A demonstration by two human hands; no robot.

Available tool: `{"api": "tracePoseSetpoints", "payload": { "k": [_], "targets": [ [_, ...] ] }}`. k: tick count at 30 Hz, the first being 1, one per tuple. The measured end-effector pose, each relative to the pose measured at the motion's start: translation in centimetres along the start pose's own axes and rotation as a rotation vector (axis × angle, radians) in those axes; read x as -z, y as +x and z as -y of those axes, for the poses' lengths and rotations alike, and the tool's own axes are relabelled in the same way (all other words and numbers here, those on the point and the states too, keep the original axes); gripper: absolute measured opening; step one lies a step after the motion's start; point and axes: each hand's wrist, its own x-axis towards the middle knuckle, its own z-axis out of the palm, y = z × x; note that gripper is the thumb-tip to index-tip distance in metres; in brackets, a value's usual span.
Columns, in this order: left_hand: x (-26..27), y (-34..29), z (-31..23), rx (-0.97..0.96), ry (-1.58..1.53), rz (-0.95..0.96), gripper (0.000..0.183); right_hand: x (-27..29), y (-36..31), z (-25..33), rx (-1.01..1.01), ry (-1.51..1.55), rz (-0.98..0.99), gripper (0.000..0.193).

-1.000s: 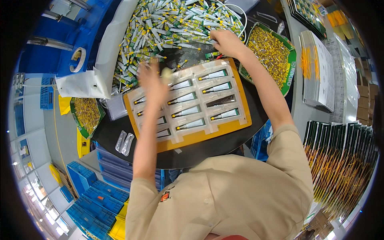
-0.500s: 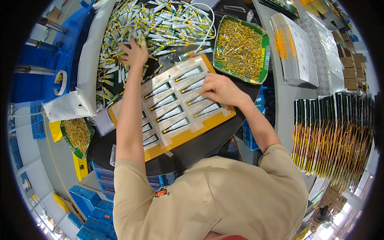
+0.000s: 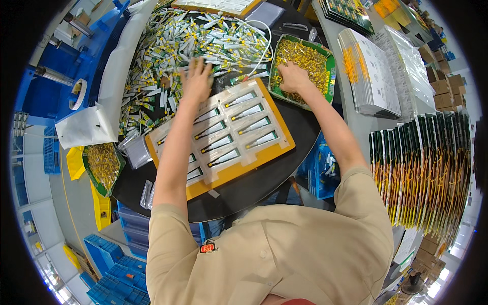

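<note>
My left hand, slightly blurred, is over the near side of a large pile of small tubes with green ends and yellow caps. Its fingers are spread and I see nothing in them. My right hand reaches into an open green box full of small yellow-headed pieces. Its thumb and forefinger are apart, with the tips partly hidden among the pieces. Between my arms lies a tilted orange board bearing clear moulded compartments. Several tubes lie in them; my left forearm covers part of its left side.
A second board lies beyond the pile, and a white cable curves beside the green box. Stacked printed sheets and a row of dark cards with orange ties are at right. Another bag of yellow-headed pieces is at left.
My right hand has moved from the board's right-hand compartments into the green box. My left hand has shifted right over the pile, nearer the board. The view has shifted slightly.
</note>
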Motion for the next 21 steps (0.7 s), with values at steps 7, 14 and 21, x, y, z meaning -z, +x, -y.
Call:
{"api": "tracePoseSetpoints", "payload": {
  "k": [7, 14, 21],
  "targets": [
    [0.3, 1.5, 2.4, 0.301, -0.055, -0.010, 0.046, -0.4, -1.1, -1.2, 0.127, 0.086, -0.173, 0.029],
    [3.2, 2.7, -11.3, -0.303, -0.723, -0.464, 0.031, 2.5, -2.7, -4.8, 0.176, 0.382, -0.267, 0.020],
    [3.9, 5.3, -21.9, -0.388, -1.109, -0.155, 0.026, 5.7, -3.7, -8.3, 0.094, 0.790, -0.192, 0.018]
  ]
}}
